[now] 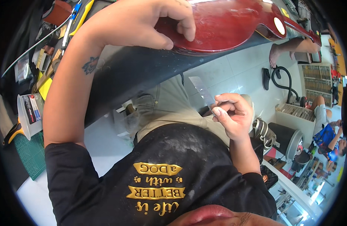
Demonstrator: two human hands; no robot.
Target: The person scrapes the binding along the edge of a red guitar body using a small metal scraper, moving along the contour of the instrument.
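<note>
A glossy dark-red guitar body [226, 26] lies at the top centre, its neck running off to the right. My left hand [162, 24] rests on the near left part of the body, thumb and fingers bent and apart, with nothing visible between them. Lower and to the right, in front of my lap, my right hand [233, 113] pinches a thin flat strip [202, 90], shiny and straight-edged, by its lower end. The strip tilts up to the left and is apart from the guitar. Whether it is metal or clear plastic I cannot tell.
The guitar lies on a black bench [132, 75]. To the left are tools, a white container [30, 116] and a green cutting mat [32, 156]. On the right floor are a black slipper [265, 78], a black hose [290, 81] and a bin [288, 139]; other people sit beyond.
</note>
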